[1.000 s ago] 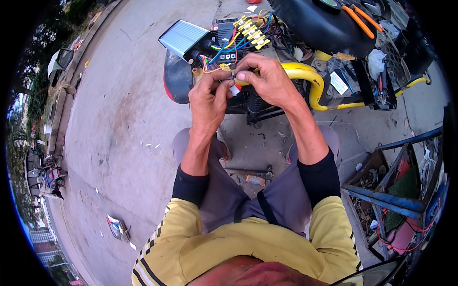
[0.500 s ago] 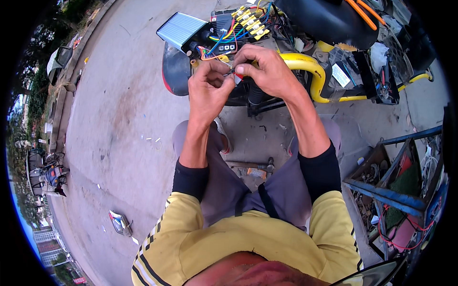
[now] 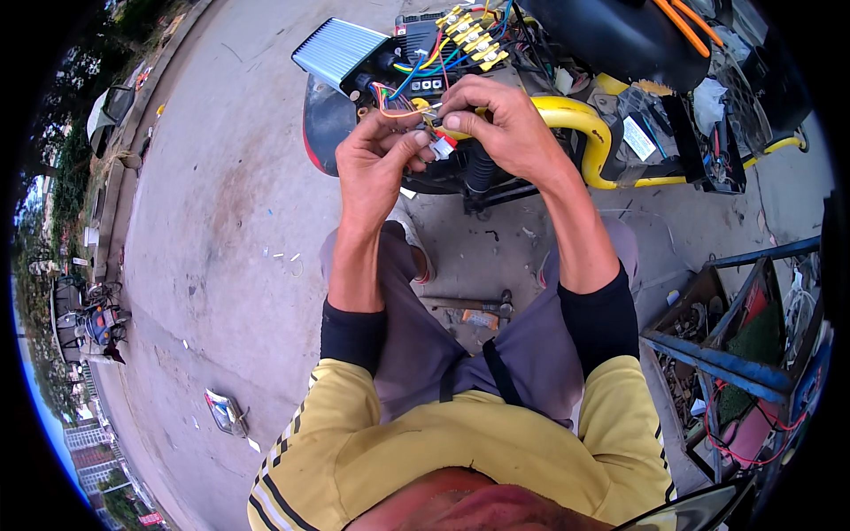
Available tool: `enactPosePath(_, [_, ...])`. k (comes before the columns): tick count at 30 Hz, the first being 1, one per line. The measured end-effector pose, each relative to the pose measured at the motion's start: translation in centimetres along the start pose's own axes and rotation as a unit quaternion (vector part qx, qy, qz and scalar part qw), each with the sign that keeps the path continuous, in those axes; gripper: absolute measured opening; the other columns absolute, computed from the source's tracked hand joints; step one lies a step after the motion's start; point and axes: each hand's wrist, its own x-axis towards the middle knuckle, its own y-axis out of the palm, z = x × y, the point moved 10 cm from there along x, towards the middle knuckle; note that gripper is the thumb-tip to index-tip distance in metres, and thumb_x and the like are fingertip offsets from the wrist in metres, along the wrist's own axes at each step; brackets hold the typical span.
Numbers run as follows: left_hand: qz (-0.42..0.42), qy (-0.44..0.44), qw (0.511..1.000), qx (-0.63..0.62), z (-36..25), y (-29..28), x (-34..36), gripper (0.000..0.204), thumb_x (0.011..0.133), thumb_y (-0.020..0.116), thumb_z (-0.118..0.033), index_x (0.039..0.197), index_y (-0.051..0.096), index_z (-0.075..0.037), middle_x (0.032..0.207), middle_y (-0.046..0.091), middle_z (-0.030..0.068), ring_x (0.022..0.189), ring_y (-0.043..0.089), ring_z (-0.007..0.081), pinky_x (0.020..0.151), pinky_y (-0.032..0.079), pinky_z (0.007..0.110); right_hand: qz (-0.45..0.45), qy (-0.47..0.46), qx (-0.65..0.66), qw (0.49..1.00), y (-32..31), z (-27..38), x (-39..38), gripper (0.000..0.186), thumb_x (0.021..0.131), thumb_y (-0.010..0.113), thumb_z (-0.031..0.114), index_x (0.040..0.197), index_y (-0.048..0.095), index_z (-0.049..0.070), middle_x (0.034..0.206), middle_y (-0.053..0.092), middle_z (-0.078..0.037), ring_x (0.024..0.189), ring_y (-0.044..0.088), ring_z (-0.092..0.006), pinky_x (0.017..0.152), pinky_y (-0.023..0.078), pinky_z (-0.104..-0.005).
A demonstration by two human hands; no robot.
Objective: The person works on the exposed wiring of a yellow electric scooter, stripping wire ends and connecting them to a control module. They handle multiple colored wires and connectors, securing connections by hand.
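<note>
My left hand (image 3: 379, 159) is closed, thumb against fingers, on a small white and red wire connector (image 3: 443, 146) at its fingertips. Close beside it, my right hand (image 3: 503, 124) pinches a thin wire end; the fingers hide most of it. Thin coloured wires (image 3: 390, 99) run toward the hands from a silver finned controller box (image 3: 340, 55). Right of that box, a yellow terminal block (image 3: 471, 40) carries thick yellow, blue, green and red cables. A yellow frame tube (image 3: 591, 146) curves past my right hand.
A black seat-like part (image 3: 611, 40) with orange handles (image 3: 686, 26) over it lies at the far right. A hammer (image 3: 505, 305) rests on the ground between my legs. At right stands a blue metal rack (image 3: 726, 358) of scrap. A clear packet (image 3: 226, 412) lies at left.
My hands have moved slightly apart, and the left has turned. The white and red connector now shows more plainly between them. The view has shifted a little.
</note>
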Motion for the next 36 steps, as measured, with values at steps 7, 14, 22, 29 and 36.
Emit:
enactPosePath(7, [0.007,0.000,1.000,-0.015,0.23,0.19,0.07,0.022,0.100,0.073,0.005,0.122,0.074,0.004,0.095,0.078,0.0087,0.078,0.073,0.0113,0.065,0.057,0.024,-0.002,-0.002,0.015,1.000,0.08,-0.06,-0.02,0.016,0.098,0.072,0.008,0.107,0.077,-0.005,0.108,0.073,-0.008,0.101,0.068,-0.0174,0.089,0.053,-0.0322])
enactPosePath(14, [0.009,0.002,1.000,-0.015,0.32,0.21,0.12,0.023,0.101,0.070,0.006,0.123,0.074,0.004,0.097,0.078,0.0083,0.078,0.073,0.0114,0.064,0.056,0.023,-0.005,0.007,0.030,1.000,0.30,-0.31,-0.21,0.016,0.100,0.073,0.007,0.109,0.078,-0.005,0.109,0.075,-0.009,0.100,0.070,-0.0166,0.088,0.055,-0.0311])
enactPosePath(22, [-0.005,-0.006,1.000,-0.011,0.20,0.11,-0.01,0.023,0.101,0.071,0.005,0.124,0.074,0.005,0.098,0.078,0.0102,0.077,0.072,0.0141,0.065,0.056,0.026,-0.016,0.000,0.020,1.000,0.20,-0.10,-0.25,0.016,0.100,0.074,0.008,0.108,0.078,-0.005,0.106,0.074,-0.008,0.097,0.069,-0.0157,0.086,0.055,-0.0309])
enactPosePath(29, [-0.016,-0.018,1.000,-0.018,0.02,-0.02,-0.04,0.022,0.102,0.071,0.001,0.124,0.074,0.005,0.097,0.079,0.0102,0.076,0.073,0.0131,0.064,0.056,0.025,-0.030,0.000,-0.002,1.000,0.18,-0.01,-0.25,0.016,0.100,0.075,0.009,0.104,0.075,-0.007,0.103,0.073,-0.008,0.092,0.067,-0.0139,0.080,0.052,-0.0299])
enactPosePath(36, [-0.020,-0.019,1.000,-0.010,0.21,-0.18,-0.05,0.021,0.102,0.072,0.001,0.123,0.075,0.005,0.096,0.079,0.0103,0.075,0.073,0.0131,0.064,0.056,0.025,-0.040,-0.014,-0.013,0.999,0.26,0.01,-0.28,0.016,0.100,0.075,0.009,0.102,0.074,-0.007,0.101,0.073,-0.009,0.091,0.068,-0.0159,0.080,0.053,-0.0310])
